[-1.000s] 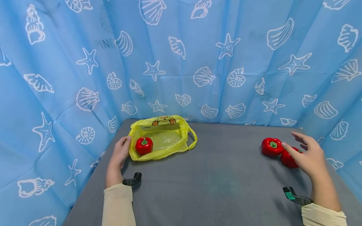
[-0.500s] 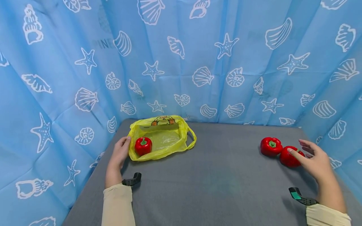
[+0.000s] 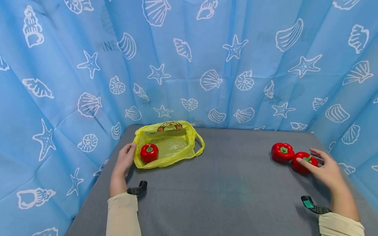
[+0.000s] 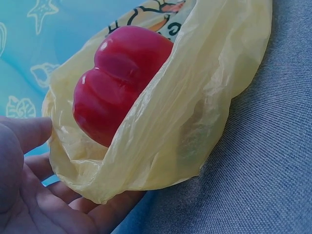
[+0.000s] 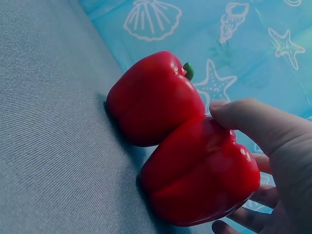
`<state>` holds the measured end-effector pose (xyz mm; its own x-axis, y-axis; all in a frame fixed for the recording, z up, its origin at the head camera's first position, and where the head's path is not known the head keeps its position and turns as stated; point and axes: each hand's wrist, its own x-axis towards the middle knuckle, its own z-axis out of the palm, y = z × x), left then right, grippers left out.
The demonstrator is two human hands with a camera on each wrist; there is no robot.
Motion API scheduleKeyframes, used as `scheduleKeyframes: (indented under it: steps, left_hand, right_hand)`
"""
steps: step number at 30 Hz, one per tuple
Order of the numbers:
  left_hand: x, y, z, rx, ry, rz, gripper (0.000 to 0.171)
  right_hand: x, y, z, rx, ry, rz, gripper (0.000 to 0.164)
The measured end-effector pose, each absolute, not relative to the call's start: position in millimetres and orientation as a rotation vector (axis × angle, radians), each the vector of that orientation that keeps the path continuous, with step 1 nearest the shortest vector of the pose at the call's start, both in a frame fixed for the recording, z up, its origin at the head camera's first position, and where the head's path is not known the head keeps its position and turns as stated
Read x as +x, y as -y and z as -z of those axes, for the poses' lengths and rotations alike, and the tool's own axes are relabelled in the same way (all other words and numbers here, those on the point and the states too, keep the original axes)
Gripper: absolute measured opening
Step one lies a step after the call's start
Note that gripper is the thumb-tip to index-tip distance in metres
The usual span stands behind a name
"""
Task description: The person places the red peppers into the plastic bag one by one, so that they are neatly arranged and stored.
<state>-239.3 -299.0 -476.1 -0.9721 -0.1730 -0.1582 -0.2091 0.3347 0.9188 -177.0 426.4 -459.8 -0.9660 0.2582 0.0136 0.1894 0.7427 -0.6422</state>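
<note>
A yellow plastic bag (image 3: 169, 160) lies on its side at the table's back left, mouth toward me, with a red bell pepper (image 3: 149, 153) inside. My left hand (image 3: 124, 159) holds the bag's left edge, thumb by the rim and fingers under the film in the left wrist view. At the right, two more red bell peppers stand side by side. Around the nearer bell pepper (image 3: 302, 164) curls my right hand (image 3: 327, 170), its thumb over the top and fingers on the far side. The other bell pepper (image 5: 153, 100) touches it on the left.
A grey cloth covers the table (image 3: 224, 183). Blue curtains (image 3: 189, 65) printed with shells and starfish hang along the back and both sides. One bag handle (image 3: 200, 146) loops out to the right. Each wrist wears a black camera mount (image 3: 138, 188).
My right hand has moved back from above the peppers, then lowered around the nearer one, the thumb coming onto its top. The left hand keeps its place at the bag.
</note>
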Motion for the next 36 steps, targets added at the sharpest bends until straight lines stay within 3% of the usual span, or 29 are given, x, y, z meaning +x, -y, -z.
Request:
scheduleKeyframes:
  steps: [15,36]
  left_hand:
    - [-239.3,298.6,476.2,-0.354,-2.545,-1.76,0.067]
    - [-240.1,298.6,477.8,-0.356,-2.551,-1.758,0.067]
  right_hand:
    - [-179.0,-428.2,466.5,-0.381,2.946,-1.019,0.105]
    - [-176.3,-427.0,467.0,-0.391,2.933,-1.026,0.104]
